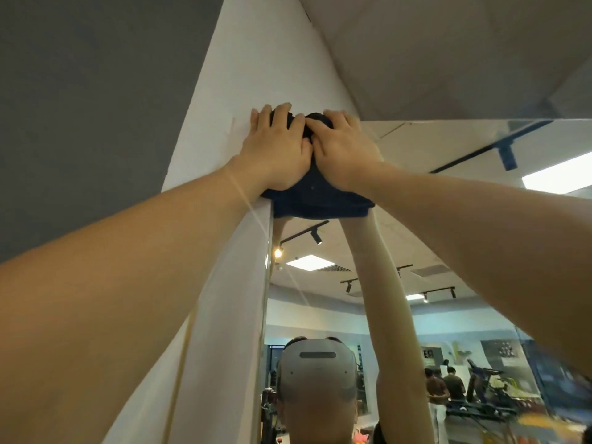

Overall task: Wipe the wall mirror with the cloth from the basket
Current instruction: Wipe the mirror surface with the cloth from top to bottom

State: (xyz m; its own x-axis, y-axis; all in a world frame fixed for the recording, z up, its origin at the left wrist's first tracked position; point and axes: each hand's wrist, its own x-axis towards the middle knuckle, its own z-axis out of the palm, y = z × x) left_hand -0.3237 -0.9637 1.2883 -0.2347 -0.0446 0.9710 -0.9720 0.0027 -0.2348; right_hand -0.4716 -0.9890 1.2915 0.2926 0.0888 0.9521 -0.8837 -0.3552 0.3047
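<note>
A dark blue cloth point(317, 200) is pressed against the top left corner of the wall mirror point(448, 219). My left hand point(275, 149) lies on the cloth's left part, its fingers spread and reaching onto the white wall beside the mirror. My right hand point(342, 149) lies next to it, fingers bent over the bunched top of the cloth. Both arms stretch up overhead. The cloth's lower edge hangs below my wrists. In the mirror I see my own raised arms and headset.
A white wall pillar point(230, 251) borders the mirror's left edge, with a grey wall point(80, 107) further left. The ceiling point(448, 43) meets the mirror's top edge. The mirror reflects a room with ceiling lights, people and equipment.
</note>
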